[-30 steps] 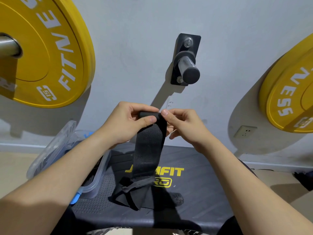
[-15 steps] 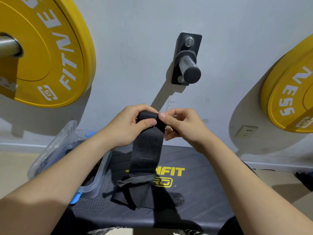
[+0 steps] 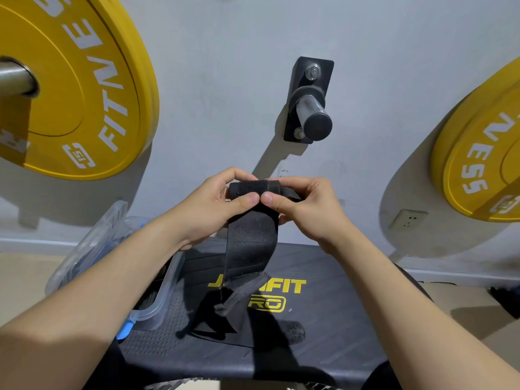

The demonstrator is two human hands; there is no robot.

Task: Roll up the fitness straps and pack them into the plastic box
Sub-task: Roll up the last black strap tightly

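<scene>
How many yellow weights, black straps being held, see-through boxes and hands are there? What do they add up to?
2 yellow weight plates
1 black strap, held
1 clear plastic box
2 hands: left hand, right hand
Total: 6

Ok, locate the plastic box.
Head view, lower left: the plastic box sits on the black bench, at its left edge, partly behind the left forearm.

Matt woven cloth strap [image 3: 251, 237]; clear glossy plastic box [image 3: 166, 291]; brushed metal peg [image 3: 311, 114].
</scene>
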